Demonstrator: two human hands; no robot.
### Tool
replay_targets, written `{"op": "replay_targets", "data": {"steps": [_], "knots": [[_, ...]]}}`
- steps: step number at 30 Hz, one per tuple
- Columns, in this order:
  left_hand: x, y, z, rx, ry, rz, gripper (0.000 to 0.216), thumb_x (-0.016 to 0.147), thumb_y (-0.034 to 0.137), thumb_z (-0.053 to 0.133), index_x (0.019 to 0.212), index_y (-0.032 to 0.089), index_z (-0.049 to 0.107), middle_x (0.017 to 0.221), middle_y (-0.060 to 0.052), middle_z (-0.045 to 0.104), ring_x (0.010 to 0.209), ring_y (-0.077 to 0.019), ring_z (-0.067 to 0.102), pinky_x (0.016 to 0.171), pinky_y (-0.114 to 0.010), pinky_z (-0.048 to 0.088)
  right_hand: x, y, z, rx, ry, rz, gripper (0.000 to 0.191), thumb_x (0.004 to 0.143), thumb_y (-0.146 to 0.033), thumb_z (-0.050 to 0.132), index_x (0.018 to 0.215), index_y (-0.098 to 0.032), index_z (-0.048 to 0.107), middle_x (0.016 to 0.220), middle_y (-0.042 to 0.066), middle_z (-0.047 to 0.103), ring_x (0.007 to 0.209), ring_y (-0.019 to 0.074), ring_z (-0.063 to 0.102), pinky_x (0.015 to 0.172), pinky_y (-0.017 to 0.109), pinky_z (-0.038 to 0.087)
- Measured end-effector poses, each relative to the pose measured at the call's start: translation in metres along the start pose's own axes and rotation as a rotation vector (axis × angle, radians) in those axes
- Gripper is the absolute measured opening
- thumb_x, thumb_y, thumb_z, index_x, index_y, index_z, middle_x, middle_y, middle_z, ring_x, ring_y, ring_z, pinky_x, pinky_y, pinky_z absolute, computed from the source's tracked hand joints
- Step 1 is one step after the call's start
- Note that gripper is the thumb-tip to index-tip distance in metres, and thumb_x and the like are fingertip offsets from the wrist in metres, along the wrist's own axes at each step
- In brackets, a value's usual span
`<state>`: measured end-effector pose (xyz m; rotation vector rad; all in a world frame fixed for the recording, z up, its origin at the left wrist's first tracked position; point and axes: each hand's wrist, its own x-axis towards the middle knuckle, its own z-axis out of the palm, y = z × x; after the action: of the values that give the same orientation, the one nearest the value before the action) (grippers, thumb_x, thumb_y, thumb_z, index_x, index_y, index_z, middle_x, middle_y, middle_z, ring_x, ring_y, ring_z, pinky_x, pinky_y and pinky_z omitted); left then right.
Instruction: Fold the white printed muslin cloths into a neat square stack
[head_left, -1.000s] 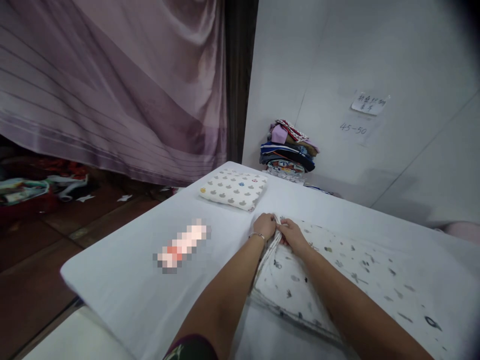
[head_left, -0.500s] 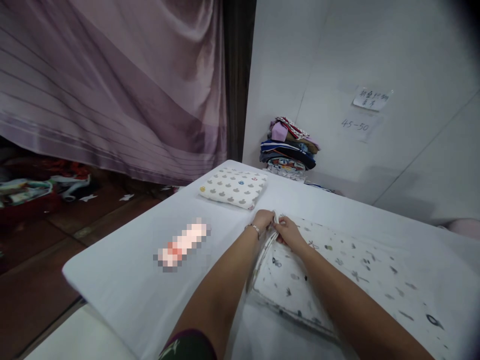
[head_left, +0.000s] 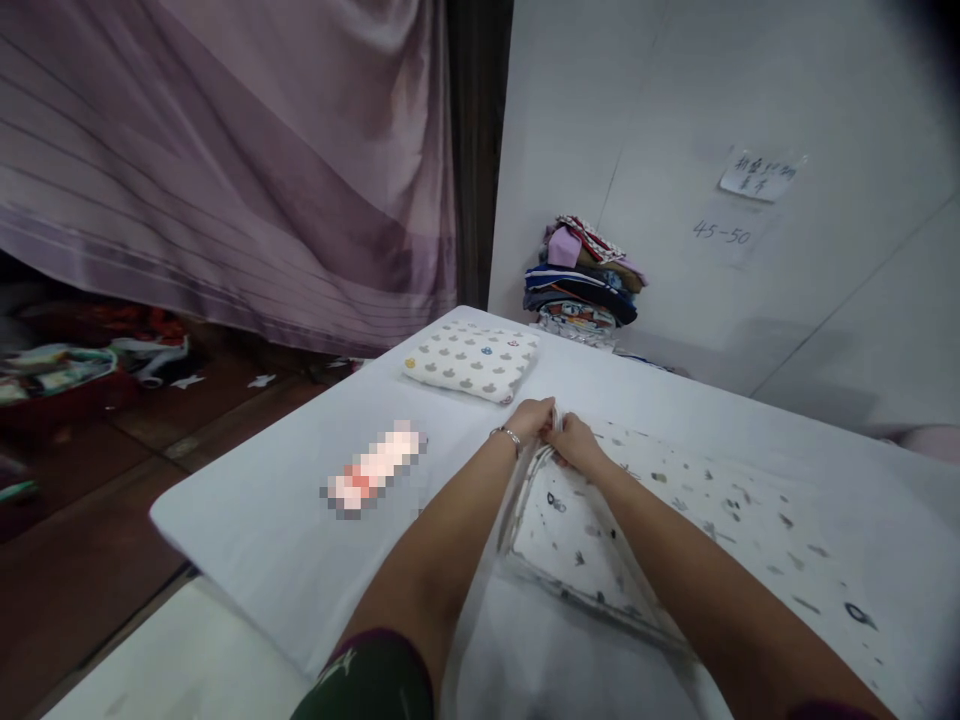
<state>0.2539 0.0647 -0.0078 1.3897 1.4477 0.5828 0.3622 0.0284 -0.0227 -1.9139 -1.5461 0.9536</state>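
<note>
White printed cloth (head_left: pixel 570 540) lies from the centre toward four o'clock on the surface (head_left: pixel 255 535), its gathered edge pinched in the fingers of left hand (head_left: pixel 534 418) and right hand (head_left: pixel 577 442), where an uneven pull could skew the layers.

Wht cloth (head_left: pixel 564 535) w/ blk-gry print, mauve curtain (head_left: pixel 330 170) w/ dk stripes
</note>
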Motion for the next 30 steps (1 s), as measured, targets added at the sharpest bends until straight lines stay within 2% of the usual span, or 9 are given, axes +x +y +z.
{"op": "replay_targets", "data": {"steps": [2, 5, 11, 16, 21, 26, 30], "knots": [[-0.006, -0.003, -0.003, -0.022, -0.009, -0.005, 0.04, 0.09, 0.034, 0.03, 0.102, 0.01, 0.059, 0.086, -0.009, 0.068, 0.063, -0.0089, 0.061, 0.058, -0.019, 0.046, 0.0, 0.002, -0.003, 0.02, -0.027, 0.012, 0.019, 0.07, -0.028, 0.063, 0.081, -0.017, 0.051, 0.04, -0.004, 0.051, 0.031, 0.0101, 0.045, 0.033, 0.019, 0.029], [-0.015, -0.014, -0.01, 0.016, 0.016, -0.012, 0.033, 0.087, 0.028, 0.036, 0.104, 0.011, 0.058, 0.093, -0.009, 0.068, 0.062, -0.0084, 0.06, 0.058, -0.018, 0.046, 0.0, 0.007, -0.007, 0.069, -0.069, 0.03, 0.01, 0.072, -0.022, 0.055, 0.08, -0.016, 0.051, 0.04, -0.004, 0.052, 0.032, 0.0098, 0.046, 0.032, 0.017, 0.028], [-0.036, -0.034, -0.013, 0.239, 0.083, 0.067, 0.017, 0.071, 0.028, 0.057, 0.077, 0.016, 0.067, 0.082, -0.006, 0.069, 0.075, -0.0147, 0.061, 0.068, -0.023, 0.044, 0.0, 0.009, -0.01, 0.13, -0.095, 0.041, 0.007, 0.069, -0.018, 0.051, 0.076, -0.017, 0.05, 0.041, -0.004, 0.052, 0.031, 0.0105, 0.046, 0.029, 0.017, 0.026], [-0.049, -0.032, -0.002, 0.375, 0.103, 0.104, 0.022, 0.069, 0.038, 0.058, 0.072, 0.019, 0.069, 0.079, -0.006, 0.069, 0.077, -0.0176, 0.061, 0.071, -0.026, 0.043, -0.001, 0.007, -0.009, 0.124, -0.08, 0.052, 0.008, 0.067, -0.017, 0.052, 0.074, -0.017, 0.05, 0.037, -0.004, 0.049, 0.03, 0.0098, 0.045, 0.029, 0.016, 0.026], [-0.045, -0.027, 0.007, 0.428, 0.134, 0.098, 0.017, 0.067, 0.029, 0.058, 0.076, 0.019, 0.069, 0.087, -0.009, 0.069, 0.084, -0.0204, 0.061, 0.072, -0.027, 0.042, 0.001, 0.008, -0.007, 0.078, -0.079, 0.054, 0.005, 0.068, -0.019, 0.053, 0.073, -0.017, 0.053, 0.033, -0.005, 0.046, 0.026, 0.008, 0.038, 0.028, 0.016, 0.023], [-0.036, -0.031, 0.006, 0.394, 0.155, 0.064, 0.019, 0.07, 0.026, 0.052, 0.077, 0.016, 0.068, 0.081, -0.01, 0.069, 0.077, -0.0191, 0.062, 0.064, -0.025, 0.042, 0.003, 0.005, -0.007, 0.029, -0.065, 0.054, 0.008, 0.068, -0.019, 0.053, 0.075, -0.017, 0.055, 0.034, -0.003, 0.048, 0.028, 0.0108, 0.043, 0.029, 0.017, 0.027], [-0.036, -0.035, 0.006, 0.349, 0.197, 0.052, 0.024, 0.074, 0.027, 0.049, 0.085, 0.015, 0.066, 0.086, -0.01, 0.069, 0.078, -0.0183, 0.061, 0.065, -0.024, 0.042, 0.003, -0.002, -0.006, -0.009, -0.068, 0.065, 0.01, 0.065, -0.017, 0.055, 0.075, -0.016, 0.056, 0.034, -0.002, 0.049, 0.029, 0.0124, 0.045, 0.03, 0.019, 0.031]]}}
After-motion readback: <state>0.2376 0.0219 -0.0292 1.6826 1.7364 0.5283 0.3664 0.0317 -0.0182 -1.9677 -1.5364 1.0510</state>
